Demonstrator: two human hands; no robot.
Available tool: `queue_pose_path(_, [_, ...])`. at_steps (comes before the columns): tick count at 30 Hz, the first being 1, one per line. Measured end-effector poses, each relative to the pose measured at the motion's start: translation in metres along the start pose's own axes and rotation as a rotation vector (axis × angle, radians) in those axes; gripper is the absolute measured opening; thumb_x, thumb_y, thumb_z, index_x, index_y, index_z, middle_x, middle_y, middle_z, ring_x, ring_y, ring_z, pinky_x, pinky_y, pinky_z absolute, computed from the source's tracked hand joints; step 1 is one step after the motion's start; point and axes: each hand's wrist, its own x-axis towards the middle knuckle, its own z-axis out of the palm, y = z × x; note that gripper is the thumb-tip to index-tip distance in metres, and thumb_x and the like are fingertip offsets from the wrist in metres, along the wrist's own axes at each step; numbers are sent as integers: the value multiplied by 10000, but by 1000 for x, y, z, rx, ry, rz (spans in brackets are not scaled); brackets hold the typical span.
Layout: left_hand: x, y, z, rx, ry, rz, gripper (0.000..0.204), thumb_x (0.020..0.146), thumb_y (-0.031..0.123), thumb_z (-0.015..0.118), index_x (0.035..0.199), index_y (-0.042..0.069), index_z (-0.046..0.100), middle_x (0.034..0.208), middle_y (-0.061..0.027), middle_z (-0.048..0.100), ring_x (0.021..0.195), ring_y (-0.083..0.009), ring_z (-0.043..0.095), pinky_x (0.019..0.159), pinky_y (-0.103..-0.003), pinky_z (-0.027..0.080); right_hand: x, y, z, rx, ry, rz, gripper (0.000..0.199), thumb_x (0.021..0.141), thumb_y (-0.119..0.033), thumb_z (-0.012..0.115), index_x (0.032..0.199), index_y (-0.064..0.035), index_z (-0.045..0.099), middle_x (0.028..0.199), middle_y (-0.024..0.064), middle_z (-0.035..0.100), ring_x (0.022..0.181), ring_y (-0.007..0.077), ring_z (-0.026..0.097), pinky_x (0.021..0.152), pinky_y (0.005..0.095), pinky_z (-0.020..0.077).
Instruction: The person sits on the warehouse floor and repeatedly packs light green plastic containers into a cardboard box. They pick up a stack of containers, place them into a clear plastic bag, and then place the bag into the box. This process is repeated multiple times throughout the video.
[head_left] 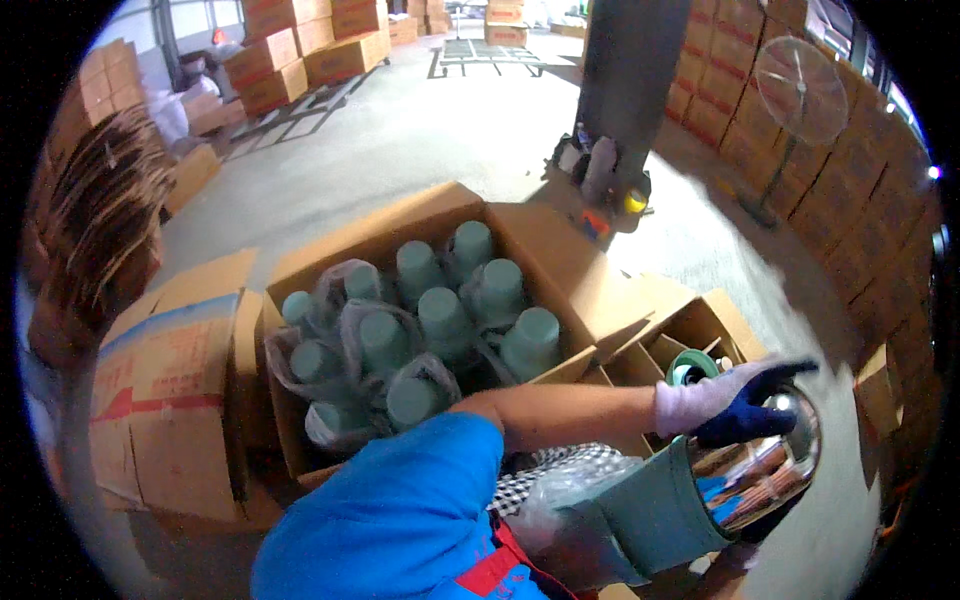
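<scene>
Bare concrete floor [420, 130] lies open beyond the boxes, hemmed by stacked cartons [300, 50] on both sides. The big box [400, 225], flaps spread, holds teal flasks [440, 315] upright in thin plastic bags. Right of it, a divided box [700, 330] holds one more. The left hand [735, 400], gloved, fingers wrapped, grips a teal flask [700, 490] with shiny steel base, above that divided box. I cannot tell how the right hand's fingers lie.
</scene>
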Motion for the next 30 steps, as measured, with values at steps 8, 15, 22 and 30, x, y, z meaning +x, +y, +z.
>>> queue_pose_path(8, [26, -40, -10, 587, -916, 36, 524, 863, 282, 657, 1313, 37, 544, 1159, -226, 619, 1121, -387, 587, 950, -463, 473, -26, -141, 71, 1085, -178, 371, 674, 1003, -563, 334, 1436, -50, 393, 1430, 154, 469, 1270, 286, 494, 1082, 415, 367])
queue_pose_path(15, [42, -196, -62, -12, 32, -277, 482, 940, 344, 508, 1319, 49, 549, 1221, -165, 614, 1139, -267, 596, 1012, -395, 442, 55, 68, 171, 1017, 395, 629, 526, 1020, -483, 390, 1318, -66, 510, 1270, 63, 583, 1123, 219, 571, 968, 359, 435])
queue_pose_path(22, [6, -308, -40, -806, 454, -351, 591, 1015, 512, 362, 1321, 45, 557, 1288, -83, 595, 1179, -207, 566, 1096, -361, 387, 74, 12, 224, 1109, 111, 591, 400, 1025, -304, 436, 1274, -12, 550, 1205, 152, 602, 1084, 224, 611, 900, 354, 543])
queue_pose_path(30, [66, -141, 9, 626, 81, 541, 649, 814, 346, 697, 1334, 22, 481, 1304, -240, 531, 1220, -293, 524, 995, -353, 448, 85, -70, 99, 473, -39, 242, 414, 1025, -323, 425, 1256, -8, 561, 1226, 157, 598, 1100, 232, 604, 920, 365, 529])
